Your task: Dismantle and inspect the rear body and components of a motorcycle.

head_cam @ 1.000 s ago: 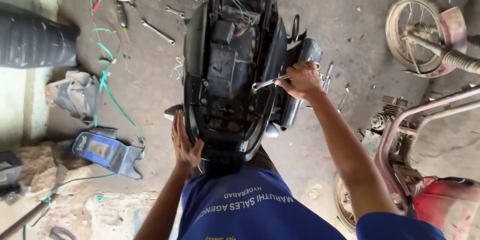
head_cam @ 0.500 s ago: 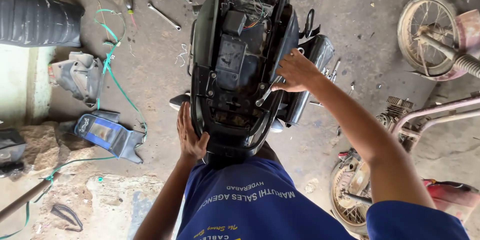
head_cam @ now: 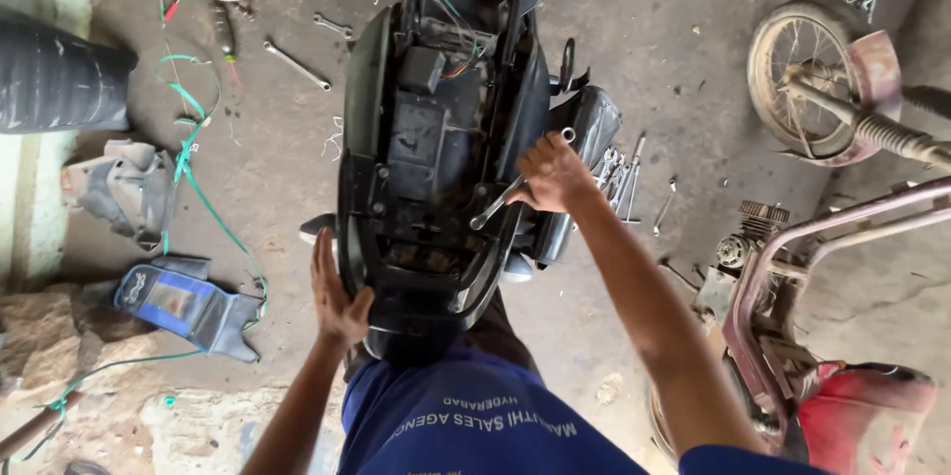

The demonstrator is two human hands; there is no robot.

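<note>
A black motorcycle point(head_cam: 446, 148) stands below me with its seat off, showing wiring and the black frame. My right hand point(head_cam: 551, 176) grips a silver wrench point(head_cam: 493, 206) whose end rests on the frame's right side. My left hand point(head_cam: 335, 297) lies flat against the rear left of the black tail panel, fingers spread. My blue shirt point(head_cam: 475, 425) fills the bottom of the view.
Loose spanners point(head_cam: 619, 173) lie on the concrete right of the bike, and another wrench point(head_cam: 295, 65) lies at upper left. A blue panel point(head_cam: 183, 302), grey part point(head_cam: 124, 188), green cord point(head_cam: 198, 188), black seat point(head_cam: 54, 79), a wheel point(head_cam: 807, 79) and a red frame point(head_cam: 842, 336) surround me.
My right hand with the wrench has swung slightly, its end now on the frame's right rail. The view shifted a little; my left hand stays on the tail.
</note>
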